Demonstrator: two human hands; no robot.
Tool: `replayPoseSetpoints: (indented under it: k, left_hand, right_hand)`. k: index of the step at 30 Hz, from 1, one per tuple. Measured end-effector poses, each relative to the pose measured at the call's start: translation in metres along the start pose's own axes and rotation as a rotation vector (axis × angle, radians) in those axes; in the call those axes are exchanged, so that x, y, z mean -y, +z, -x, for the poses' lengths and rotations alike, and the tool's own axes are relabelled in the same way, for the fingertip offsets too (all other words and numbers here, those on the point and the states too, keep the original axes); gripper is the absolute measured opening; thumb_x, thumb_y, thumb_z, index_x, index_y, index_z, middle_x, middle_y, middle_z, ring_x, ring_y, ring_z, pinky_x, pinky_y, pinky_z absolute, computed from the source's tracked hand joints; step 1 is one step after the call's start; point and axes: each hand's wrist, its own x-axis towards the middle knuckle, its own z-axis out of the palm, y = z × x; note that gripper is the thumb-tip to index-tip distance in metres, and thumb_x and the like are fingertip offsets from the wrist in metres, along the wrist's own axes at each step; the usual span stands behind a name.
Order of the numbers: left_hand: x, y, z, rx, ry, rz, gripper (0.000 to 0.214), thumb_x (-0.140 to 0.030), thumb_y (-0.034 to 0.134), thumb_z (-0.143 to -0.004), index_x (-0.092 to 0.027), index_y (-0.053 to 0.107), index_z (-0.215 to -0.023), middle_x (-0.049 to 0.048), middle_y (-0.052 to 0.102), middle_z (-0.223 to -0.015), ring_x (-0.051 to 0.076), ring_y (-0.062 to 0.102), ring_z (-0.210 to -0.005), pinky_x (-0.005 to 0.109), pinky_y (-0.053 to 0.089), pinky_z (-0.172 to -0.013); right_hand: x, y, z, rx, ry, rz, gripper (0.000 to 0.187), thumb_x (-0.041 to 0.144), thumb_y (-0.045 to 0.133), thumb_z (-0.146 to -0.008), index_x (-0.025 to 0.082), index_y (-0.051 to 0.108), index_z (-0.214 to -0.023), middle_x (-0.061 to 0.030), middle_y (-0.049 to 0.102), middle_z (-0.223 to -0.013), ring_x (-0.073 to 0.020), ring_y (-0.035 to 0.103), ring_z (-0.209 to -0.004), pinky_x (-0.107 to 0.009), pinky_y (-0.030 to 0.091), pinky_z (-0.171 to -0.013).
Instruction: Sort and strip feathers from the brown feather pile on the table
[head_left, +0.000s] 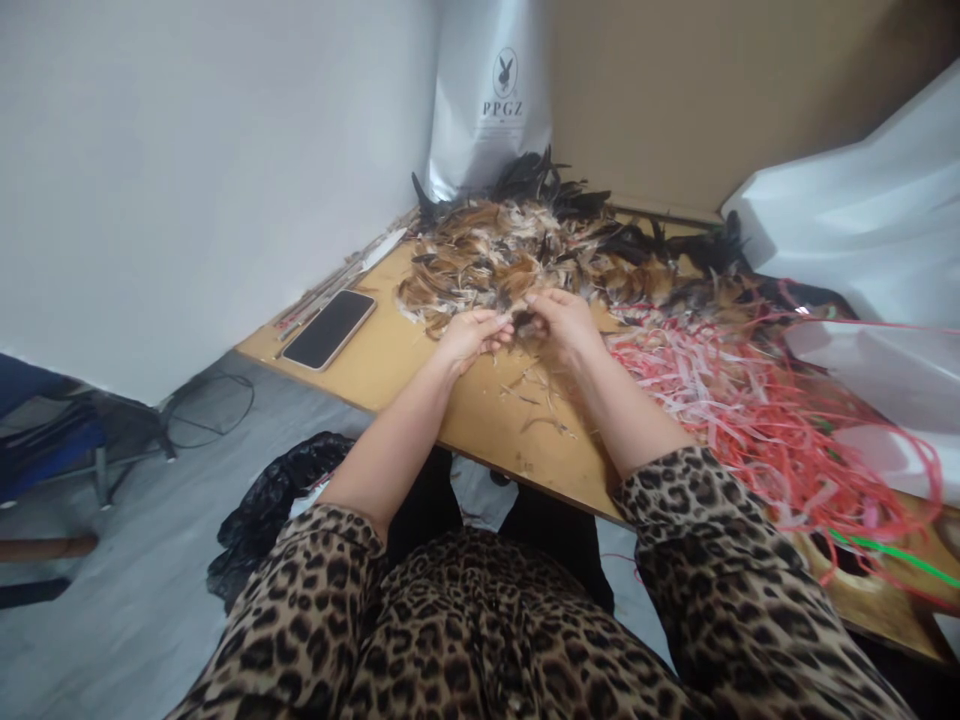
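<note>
Head view, left hand and right hand grips pinching feather tuft between them, feather pile just beyond

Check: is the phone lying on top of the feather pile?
No: the phone lies face up on bare table, apart from the feather pile and off the left hand.

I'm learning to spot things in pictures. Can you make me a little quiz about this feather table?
1. True or false: the phone lies on the left of the table.
2. What do the left hand and right hand pinch between them?
A. feathers
B. a cup
3. What colour are most of the strips?

Key: 1 true; 2 A, a small bunch of feathers; 3 red and pink.
</note>
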Motion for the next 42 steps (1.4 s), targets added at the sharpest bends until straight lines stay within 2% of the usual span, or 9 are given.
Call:
replayPoseSetpoints:
  k: [4, 7, 11, 15, 18, 22, 31, 37, 42]
  left_hand:
    - [-0.006, -0.005, -0.003, -0.162, 0.080, 0.115, 0.010, -0.021, 0.067, -0.071, -0.011, 0.064, -0.075, 0.0017, 0.065, -0.068, 0.004, 0.058, -0.055, 0.012, 0.040, -0.048]
    - [-0.009, -0.009, -0.006, -0.250, 0.114, 0.198, 0.009, -0.020, 0.066, -0.072, -0.013, 0.064, -0.076, 0.0007, 0.065, -0.069, 0.002, 0.058, -0.055, 0.011, 0.039, -0.047]
    - [-0.008, -0.012, -0.009, -0.252, 0.143, 0.240, 0.010, -0.020, 0.067, -0.071, -0.012, 0.064, -0.077, 0.0002, 0.064, -0.068, 0.002, 0.057, -0.054, 0.011, 0.038, -0.045]
    - [-0.007, -0.012, -0.008, -0.251, 0.133, 0.226, 0.012, -0.021, 0.068, -0.070, -0.013, 0.064, -0.078, 0.0000, 0.065, -0.069, 0.002, 0.057, -0.054, 0.011, 0.038, -0.046]
    - [-0.007, -0.012, -0.008, -0.245, 0.133, 0.215, 0.011, -0.021, 0.067, -0.071, -0.013, 0.064, -0.078, 0.0000, 0.065, -0.069, 0.003, 0.057, -0.054, 0.011, 0.038, -0.046]
    - [-0.008, -0.012, -0.008, -0.227, 0.152, 0.229, 0.011, -0.021, 0.067, -0.071, -0.013, 0.064, -0.079, 0.0000, 0.065, -0.069, 0.003, 0.057, -0.055, 0.011, 0.038, -0.046]
    - [-0.012, -0.009, -0.005, -0.205, 0.066, 0.302, 0.008, -0.018, 0.064, -0.073, -0.013, 0.064, -0.080, 0.0022, 0.067, -0.076, 0.002, 0.058, -0.056, 0.010, 0.039, -0.045]
    - [-0.009, -0.004, -0.001, -0.032, 0.052, 0.277, 0.005, -0.014, 0.061, -0.075, -0.012, 0.065, -0.079, 0.0065, 0.069, -0.091, 0.004, 0.061, -0.062, 0.010, 0.044, -0.049]
    - [-0.011, -0.003, -0.001, -0.060, 0.037, 0.283, 0.005, -0.011, 0.059, -0.077, -0.011, 0.064, -0.076, 0.0031, 0.066, -0.075, 0.002, 0.058, -0.057, 0.008, 0.044, -0.051]
  right_hand:
    - [0.001, -0.004, 0.000, -0.043, -0.019, 0.087, 0.024, 0.037, 0.064, -0.060, 0.016, 0.057, -0.069, 0.0052, 0.049, -0.050, -0.0053, 0.036, -0.041, -0.020, 0.027, -0.041]
    - [-0.002, -0.003, 0.006, 0.151, -0.081, 0.370, 0.023, 0.036, 0.063, -0.062, 0.014, 0.062, -0.068, 0.0016, 0.056, -0.054, -0.0072, 0.043, -0.047, -0.021, 0.034, -0.048]
    - [-0.005, 0.006, 0.018, 0.365, -0.141, 0.804, 0.021, 0.036, 0.062, -0.065, 0.016, 0.067, -0.066, -0.0022, 0.064, -0.063, -0.0109, 0.051, -0.056, -0.023, 0.037, -0.055]
    - [-0.005, 0.018, 0.027, 0.300, -0.155, 1.168, 0.020, 0.039, 0.063, -0.064, 0.020, 0.069, -0.067, -0.0035, 0.064, -0.062, -0.0142, 0.054, -0.058, -0.024, 0.036, -0.054]
    - [-0.005, 0.024, 0.030, 0.275, -0.160, 1.269, 0.014, 0.032, 0.060, -0.066, 0.020, 0.068, -0.065, -0.0060, 0.066, -0.066, -0.0151, 0.056, -0.061, -0.024, 0.035, -0.054]
    - [-0.004, 0.019, 0.026, 0.257, -0.161, 1.148, 0.013, 0.024, 0.055, -0.065, 0.017, 0.066, -0.063, -0.0059, 0.064, -0.064, -0.0137, 0.054, -0.058, -0.024, 0.034, -0.053]
    - [-0.001, -0.001, 0.004, 0.057, 0.022, 0.308, 0.022, 0.035, 0.061, -0.060, 0.014, 0.060, -0.064, 0.0045, 0.047, -0.046, -0.0058, 0.034, -0.040, -0.021, 0.028, -0.044]
    - [-0.005, 0.006, 0.007, 0.088, -0.106, 0.341, 0.021, 0.033, 0.061, -0.061, 0.013, 0.061, -0.065, 0.0024, 0.054, -0.053, -0.0063, 0.040, -0.046, -0.021, 0.033, -0.049]
    - [-0.002, 0.009, 0.012, 0.179, -0.069, 0.303, 0.020, 0.034, 0.062, -0.062, 0.014, 0.057, -0.062, 0.0033, 0.051, -0.049, -0.0054, 0.037, -0.043, -0.020, 0.029, -0.044]
